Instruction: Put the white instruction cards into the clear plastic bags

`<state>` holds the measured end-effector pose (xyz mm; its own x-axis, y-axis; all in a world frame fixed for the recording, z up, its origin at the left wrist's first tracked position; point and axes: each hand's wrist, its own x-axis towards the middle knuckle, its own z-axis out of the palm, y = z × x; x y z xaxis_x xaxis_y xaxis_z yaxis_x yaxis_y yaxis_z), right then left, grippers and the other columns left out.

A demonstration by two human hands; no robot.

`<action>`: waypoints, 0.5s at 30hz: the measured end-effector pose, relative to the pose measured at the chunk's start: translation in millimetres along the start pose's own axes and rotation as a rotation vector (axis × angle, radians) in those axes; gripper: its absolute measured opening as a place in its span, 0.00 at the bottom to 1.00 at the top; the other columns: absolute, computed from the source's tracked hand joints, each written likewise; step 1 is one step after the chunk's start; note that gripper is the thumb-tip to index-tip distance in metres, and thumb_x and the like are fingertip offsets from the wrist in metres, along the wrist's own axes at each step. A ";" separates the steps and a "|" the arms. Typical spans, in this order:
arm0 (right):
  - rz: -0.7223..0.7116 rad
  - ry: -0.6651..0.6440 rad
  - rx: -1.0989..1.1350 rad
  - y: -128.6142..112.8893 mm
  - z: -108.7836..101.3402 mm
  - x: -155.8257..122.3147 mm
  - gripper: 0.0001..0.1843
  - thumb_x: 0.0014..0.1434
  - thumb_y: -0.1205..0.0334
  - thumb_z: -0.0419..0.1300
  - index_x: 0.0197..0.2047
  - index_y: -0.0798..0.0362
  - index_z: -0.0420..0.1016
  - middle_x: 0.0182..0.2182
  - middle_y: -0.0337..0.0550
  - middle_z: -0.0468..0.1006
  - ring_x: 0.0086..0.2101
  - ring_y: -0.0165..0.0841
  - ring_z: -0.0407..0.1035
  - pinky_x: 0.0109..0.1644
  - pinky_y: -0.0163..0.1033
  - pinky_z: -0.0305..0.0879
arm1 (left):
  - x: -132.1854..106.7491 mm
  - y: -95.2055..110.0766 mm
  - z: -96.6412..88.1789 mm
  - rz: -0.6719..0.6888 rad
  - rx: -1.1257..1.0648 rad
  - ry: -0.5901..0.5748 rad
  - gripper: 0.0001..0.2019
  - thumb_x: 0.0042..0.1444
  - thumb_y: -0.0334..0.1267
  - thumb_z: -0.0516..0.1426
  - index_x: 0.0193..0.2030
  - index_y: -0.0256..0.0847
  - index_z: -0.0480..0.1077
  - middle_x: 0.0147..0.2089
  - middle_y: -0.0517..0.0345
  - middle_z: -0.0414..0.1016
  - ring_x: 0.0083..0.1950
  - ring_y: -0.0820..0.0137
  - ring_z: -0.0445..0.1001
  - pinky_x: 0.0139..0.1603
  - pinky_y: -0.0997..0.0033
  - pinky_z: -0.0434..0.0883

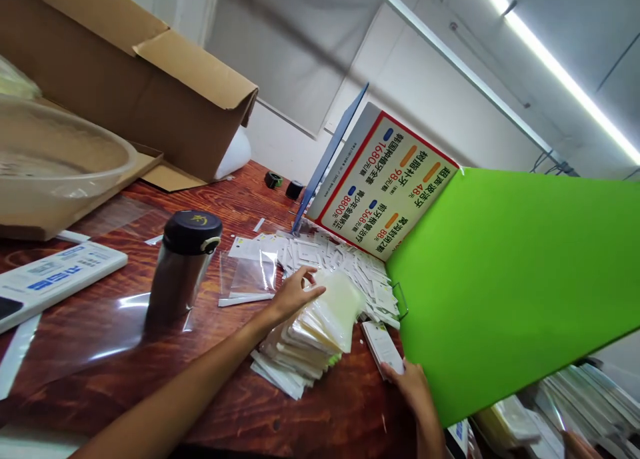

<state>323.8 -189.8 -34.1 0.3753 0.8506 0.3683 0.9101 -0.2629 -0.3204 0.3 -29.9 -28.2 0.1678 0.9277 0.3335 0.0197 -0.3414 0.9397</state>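
Note:
A tall, uneven pile of clear and yellowish plastic sleeves (313, 336) sits on the wooden table in front of me. My left hand (295, 296) is over the upper left of this pile, thumb and fingers apart, with nothing visible between them. To the right, my right hand (413, 386) grips the near end of a narrow stack of white cards (383, 344); some of its fingers are hidden. Many loose white cards (330, 254) lie scattered behind the pile. Beside them, on the left, is a flat clear plastic bag (250, 276).
A green panel (515, 279) stands on my right, joined to a printed sign board (380, 186). On the left are a dark tumbler (183, 266), a white box (60, 279), a translucent basin (65, 159) and a cardboard box (150, 106). Another person's hand (577, 444) shows at lower right.

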 end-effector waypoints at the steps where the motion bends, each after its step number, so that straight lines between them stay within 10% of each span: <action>1: 0.028 -0.028 -0.011 0.9 -1.0 1.7 0.14 0.47 0.44 0.62 0.19 0.41 0.72 0.21 0.46 0.76 0.25 0.46 0.75 0.30 0.45 0.72 | 0.7 -0.6 -0.8 -0.003 -0.007 -0.006 0.23 0.46 0.48 0.63 0.47 0.39 0.71 0.40 0.55 0.75 0.42 0.63 0.73 0.49 0.62 0.69; 15: 0.144 -0.059 -0.382 -20.2 -5.1 -14.2 0.26 0.57 0.43 0.58 0.43 0.60 0.75 0.44 0.62 0.75 0.38 0.45 0.74 0.40 0.44 0.69 | 0.7 5.6 -5.6 -0.009 -0.186 0.077 0.14 0.53 0.38 0.58 0.46 0.37 0.70 0.35 0.53 0.78 0.42 0.64 0.76 0.49 0.62 0.69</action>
<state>301.0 -198.8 -28.4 0.5034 0.8143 0.2890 0.8527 -0.5223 -0.0137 -5.0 -30.4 -22.3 0.0926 0.9419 0.3230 -0.1624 -0.3057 0.9382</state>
